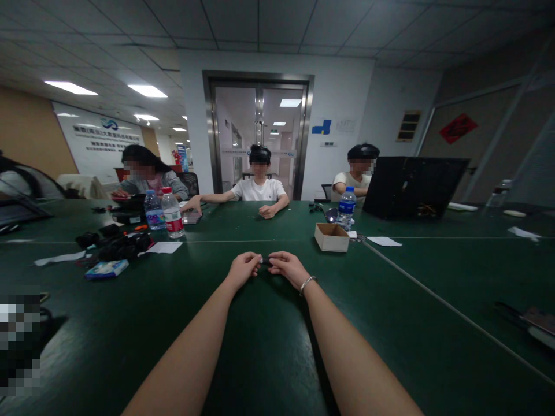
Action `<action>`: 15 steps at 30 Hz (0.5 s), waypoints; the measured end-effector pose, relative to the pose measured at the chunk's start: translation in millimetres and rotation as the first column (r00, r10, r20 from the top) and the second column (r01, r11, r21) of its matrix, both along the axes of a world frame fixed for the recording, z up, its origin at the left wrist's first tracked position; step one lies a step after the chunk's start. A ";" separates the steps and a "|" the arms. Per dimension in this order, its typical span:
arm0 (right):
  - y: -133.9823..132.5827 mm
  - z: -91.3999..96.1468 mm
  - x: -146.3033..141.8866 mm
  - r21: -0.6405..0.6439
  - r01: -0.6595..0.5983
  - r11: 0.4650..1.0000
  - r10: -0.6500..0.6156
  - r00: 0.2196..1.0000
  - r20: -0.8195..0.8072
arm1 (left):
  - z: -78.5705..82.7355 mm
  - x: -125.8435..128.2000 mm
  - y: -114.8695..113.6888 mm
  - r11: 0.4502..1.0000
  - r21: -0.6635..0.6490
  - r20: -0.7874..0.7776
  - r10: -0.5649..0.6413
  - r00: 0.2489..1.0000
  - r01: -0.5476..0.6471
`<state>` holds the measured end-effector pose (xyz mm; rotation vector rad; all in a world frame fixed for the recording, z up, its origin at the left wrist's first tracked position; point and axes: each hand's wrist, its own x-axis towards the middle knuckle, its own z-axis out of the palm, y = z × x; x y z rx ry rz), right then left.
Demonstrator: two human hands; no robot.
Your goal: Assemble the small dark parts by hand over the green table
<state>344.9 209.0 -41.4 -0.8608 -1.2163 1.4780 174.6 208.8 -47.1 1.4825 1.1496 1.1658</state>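
My left hand [243,269] and my right hand [288,268] meet over the dark green table [260,346], both arms stretched forward. Both hands have their fingers pinched closed on a small dark object [265,261] with a pale end, held between them just above the tabletop. The object is too small to name. A thin bracelet [307,283] circles my right wrist.
A small open cardboard box [332,237] stands beyond my right hand. Water bottles [172,213] [346,208], black gear [124,247] and papers [163,247] lie at the left. An open laptop [411,186] stands at the right. Three people sit across the table.
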 end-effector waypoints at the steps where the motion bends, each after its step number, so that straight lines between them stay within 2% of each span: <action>1: 0.4 -0.4 0.0 0.003 0.000 1.000 0.000 1.000 0.004 | -0.7 0.0 0.7 1.000 -0.003 -0.001 0.010 1.000 -0.010; 10: 4.9 -7.8 0.2 0.107 -0.028 0.994 0.019 0.996 0.084 | -4.2 -0.6 3.8 0.996 -0.011 -0.058 0.089 0.994 -0.090; 15: 7.5 -10.5 -2.1 0.259 0.015 0.966 -0.083 0.964 0.254 | -6.9 2.0 6.0 0.989 -0.025 -0.096 0.145 0.985 -0.148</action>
